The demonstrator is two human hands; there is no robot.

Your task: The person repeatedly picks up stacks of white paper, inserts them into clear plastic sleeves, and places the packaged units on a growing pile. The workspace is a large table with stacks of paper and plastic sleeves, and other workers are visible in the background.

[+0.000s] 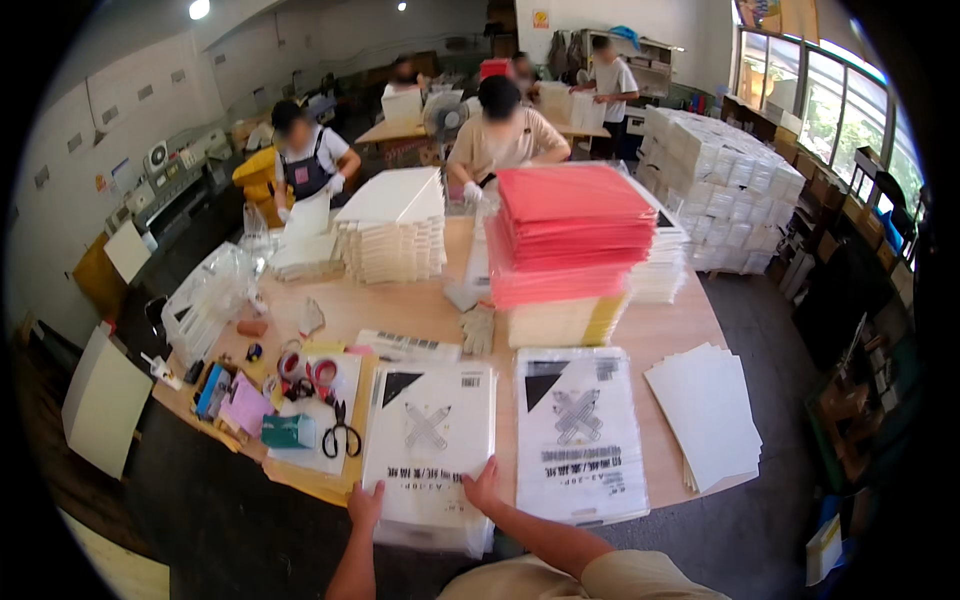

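Observation:
A stack of flat, clear-wrapped paper packs [430, 405] lies at the near edge of the table, its covers printed with crossed pencils and a black corner. My left hand [366, 508] holds the left edge near the front corner, thumb on the side. On the opposite edge, my right hand [482, 488] grips with its thumb near the top; the fingers of both hands are partly hidden. Just right of it lies a similar stack of wrapped packs [575, 470]. Black-handled scissors [342, 437] rest left of the held stack.
Fanned white sheets [705, 415] lie at the table's right edge. A tall red pile [575, 220] stands beyond the packs, near a work glove [478, 328]. Tape rolls [322, 372] and a green box [287, 431] crowd the left. Co-workers [505, 145] work across the table.

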